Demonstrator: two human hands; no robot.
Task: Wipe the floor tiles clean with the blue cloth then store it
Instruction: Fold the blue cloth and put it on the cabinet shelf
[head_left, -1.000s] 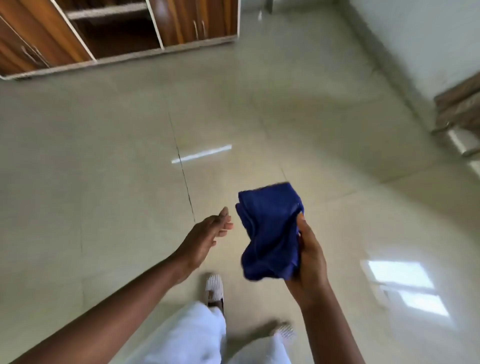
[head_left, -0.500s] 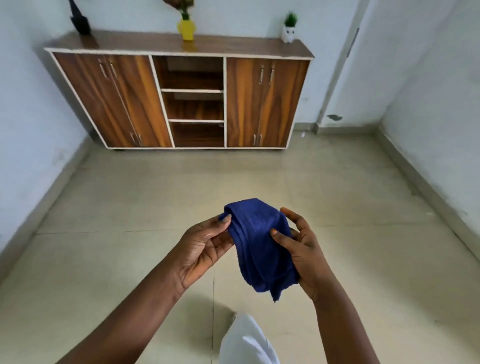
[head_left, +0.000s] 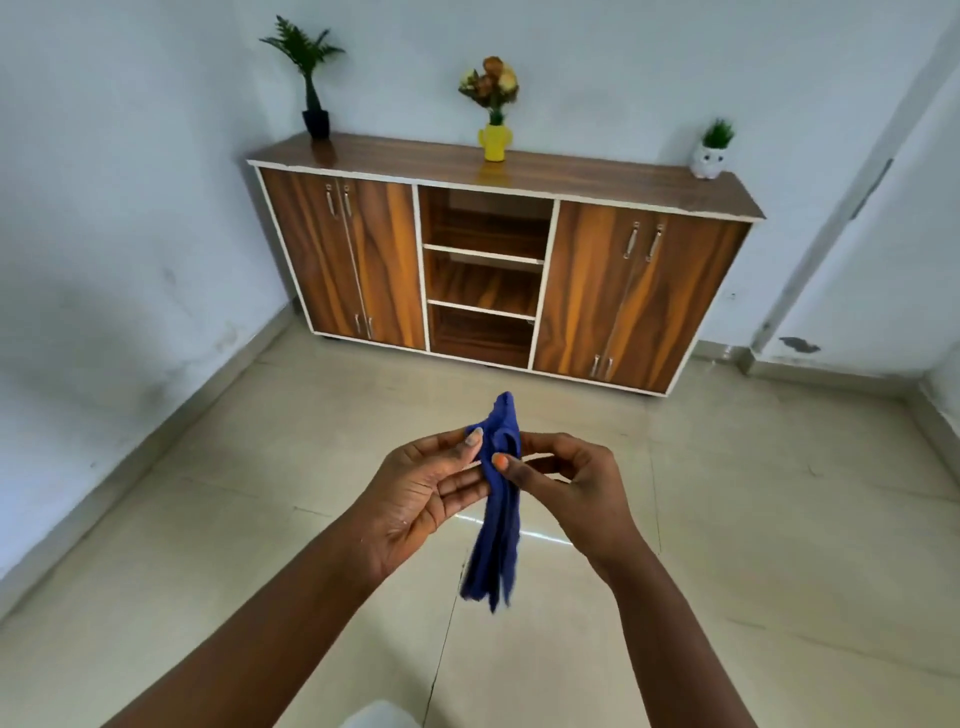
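The blue cloth (head_left: 496, 525) hangs in a narrow bunch in front of me, above the beige floor tiles (head_left: 727, 545). My left hand (head_left: 415, 499) pinches its upper part from the left with thumb and fingers. From the right, my right hand (head_left: 566, 483) pinches the same upper part, thumb on the front of the cloth. The cloth's lower end dangles free below both hands.
A wooden sideboard (head_left: 498, 260) stands against the far wall, with shut doors at both sides and open shelves (head_left: 483, 280) in the middle. On its top are a black-potted plant (head_left: 311, 83), a yellow vase (head_left: 493, 140) and a small white pot (head_left: 709, 156). Walls close in left and right.
The view has lifted from the floor to the sideboard. My left hand has come onto the cloth, and the cloth now hangs longer and narrower between both hands.
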